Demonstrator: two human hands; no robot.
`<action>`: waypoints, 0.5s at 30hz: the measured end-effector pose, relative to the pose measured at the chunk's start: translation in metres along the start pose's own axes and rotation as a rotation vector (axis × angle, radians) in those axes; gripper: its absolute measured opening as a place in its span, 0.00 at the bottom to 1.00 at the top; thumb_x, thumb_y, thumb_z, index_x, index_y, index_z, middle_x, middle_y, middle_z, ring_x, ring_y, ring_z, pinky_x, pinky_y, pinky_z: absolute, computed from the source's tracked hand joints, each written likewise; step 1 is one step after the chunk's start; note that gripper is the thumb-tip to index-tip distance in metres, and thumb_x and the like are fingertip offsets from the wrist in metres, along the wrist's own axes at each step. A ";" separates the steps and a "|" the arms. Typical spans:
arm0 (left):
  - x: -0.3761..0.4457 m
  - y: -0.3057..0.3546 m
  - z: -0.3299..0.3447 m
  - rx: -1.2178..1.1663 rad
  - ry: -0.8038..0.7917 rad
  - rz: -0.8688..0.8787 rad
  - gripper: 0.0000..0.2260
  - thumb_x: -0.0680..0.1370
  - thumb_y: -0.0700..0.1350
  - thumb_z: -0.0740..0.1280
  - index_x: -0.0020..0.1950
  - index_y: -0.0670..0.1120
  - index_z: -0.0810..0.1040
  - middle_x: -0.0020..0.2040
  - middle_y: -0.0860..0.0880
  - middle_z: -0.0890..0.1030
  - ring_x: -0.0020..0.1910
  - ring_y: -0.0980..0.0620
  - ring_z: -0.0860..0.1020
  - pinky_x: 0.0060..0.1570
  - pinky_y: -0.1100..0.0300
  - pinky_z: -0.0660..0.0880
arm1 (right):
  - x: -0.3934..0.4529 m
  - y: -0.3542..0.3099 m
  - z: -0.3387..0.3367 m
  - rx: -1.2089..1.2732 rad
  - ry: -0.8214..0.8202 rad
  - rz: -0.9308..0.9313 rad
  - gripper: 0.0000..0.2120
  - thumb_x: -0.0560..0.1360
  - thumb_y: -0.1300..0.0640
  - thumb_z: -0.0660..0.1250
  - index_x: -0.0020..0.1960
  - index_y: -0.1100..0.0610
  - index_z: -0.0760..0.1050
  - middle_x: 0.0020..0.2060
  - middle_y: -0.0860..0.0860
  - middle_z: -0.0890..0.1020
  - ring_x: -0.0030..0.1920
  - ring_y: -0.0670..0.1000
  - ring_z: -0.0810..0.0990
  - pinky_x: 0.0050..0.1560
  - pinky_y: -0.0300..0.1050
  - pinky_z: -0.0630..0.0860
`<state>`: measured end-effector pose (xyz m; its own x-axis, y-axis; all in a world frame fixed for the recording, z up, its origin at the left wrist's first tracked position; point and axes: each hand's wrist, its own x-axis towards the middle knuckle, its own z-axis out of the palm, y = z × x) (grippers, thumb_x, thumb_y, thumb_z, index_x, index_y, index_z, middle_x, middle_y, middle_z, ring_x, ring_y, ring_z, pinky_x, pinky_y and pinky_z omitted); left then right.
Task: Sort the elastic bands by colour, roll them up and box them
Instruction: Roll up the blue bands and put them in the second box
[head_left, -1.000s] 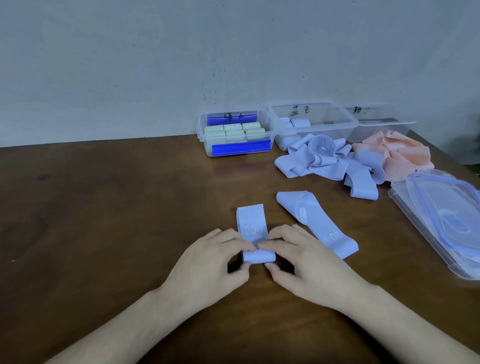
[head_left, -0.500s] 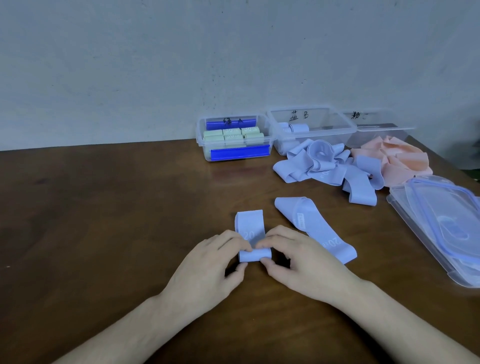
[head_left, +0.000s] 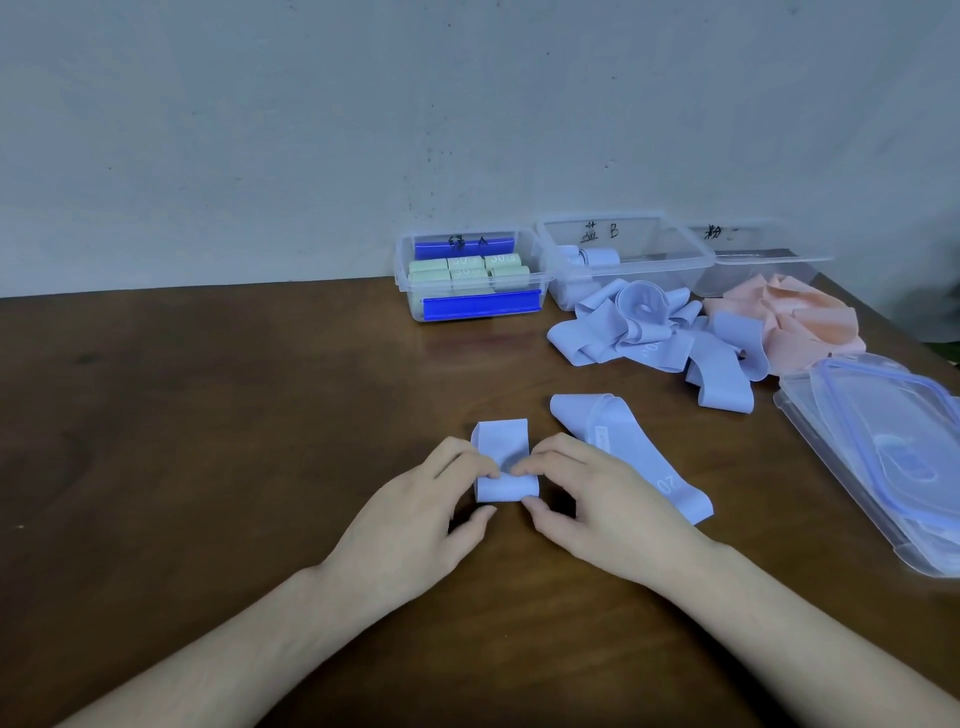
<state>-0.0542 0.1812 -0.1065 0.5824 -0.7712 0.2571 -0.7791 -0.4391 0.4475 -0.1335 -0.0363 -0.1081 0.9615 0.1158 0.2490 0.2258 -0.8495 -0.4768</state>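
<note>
Head view, left hand (head_left: 415, 512) and right hand (head_left: 592, 506) both pinching a half-rolled blue band (head_left: 501, 460) on the wooden table (head_left: 208, 415), loose blue band (head_left: 623, 452) beside, blue pile (head_left: 649, 338), clear boxes (head_left: 623, 254) behind.

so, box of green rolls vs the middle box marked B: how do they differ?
The green-roll box is packed with a tidy block of rolled green bands; the B box holds only a few blue rolls at its left end. The green-roll box carries blue strips front and back; the B box shows none. Both are clear, lidless and stand at the wall.
</note>
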 end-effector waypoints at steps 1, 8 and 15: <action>0.001 -0.001 0.000 0.008 -0.006 0.008 0.11 0.78 0.52 0.63 0.59 0.54 0.74 0.57 0.62 0.69 0.32 0.55 0.71 0.33 0.71 0.66 | 0.001 0.000 0.001 0.002 -0.003 0.009 0.14 0.78 0.48 0.64 0.62 0.46 0.78 0.55 0.37 0.76 0.50 0.42 0.78 0.47 0.38 0.76; 0.008 -0.007 0.000 -0.020 0.027 -0.020 0.09 0.79 0.49 0.67 0.59 0.55 0.76 0.56 0.63 0.71 0.34 0.54 0.74 0.33 0.69 0.70 | 0.004 0.000 0.002 -0.151 0.074 -0.032 0.13 0.76 0.44 0.63 0.57 0.48 0.77 0.52 0.40 0.76 0.48 0.45 0.75 0.48 0.45 0.77; 0.012 -0.010 0.000 -0.037 0.044 -0.027 0.11 0.79 0.50 0.67 0.62 0.55 0.76 0.58 0.63 0.69 0.36 0.56 0.74 0.36 0.69 0.71 | 0.009 0.001 0.001 -0.142 0.091 -0.010 0.08 0.76 0.46 0.65 0.53 0.48 0.75 0.46 0.38 0.76 0.44 0.43 0.71 0.45 0.45 0.76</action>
<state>-0.0399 0.1764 -0.1076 0.6131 -0.7382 0.2815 -0.7544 -0.4411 0.4862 -0.1240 -0.0352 -0.1071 0.9398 0.0832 0.3316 0.2049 -0.9134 -0.3516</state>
